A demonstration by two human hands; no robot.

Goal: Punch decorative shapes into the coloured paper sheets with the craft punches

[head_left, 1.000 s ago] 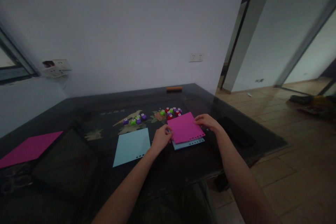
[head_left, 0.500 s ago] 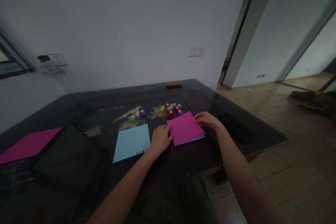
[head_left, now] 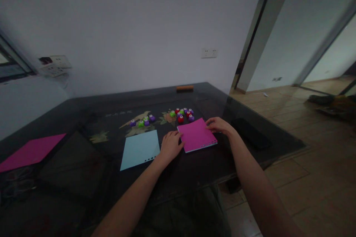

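Note:
A pink paper sheet [head_left: 197, 137] with punched holes along its near edge lies flat on a light blue sheet, of which only a thin edge shows, on the dark table [head_left: 83, 170]. My left hand [head_left: 170, 146] rests at the pink sheet's left edge, fingers touching it. At its far right corner my right hand [head_left: 219, 125] holds the sheet with the fingertips. Another light blue sheet [head_left: 140, 149] lies just left of my left hand.
Small purple and green punches [head_left: 142, 122] and a cluster of red, green and purple ones [head_left: 182, 114] sit behind the sheets. A second pink sheet [head_left: 29, 152] lies far left. An orange-brown block [head_left: 184, 88] sits at the table's far edge, a black object [head_left: 250, 133] at the right.
The pink sheet, raised and offset from the blue sheet under it a second ago, has been lowered and squared onto it. Both hands stayed at its edges.

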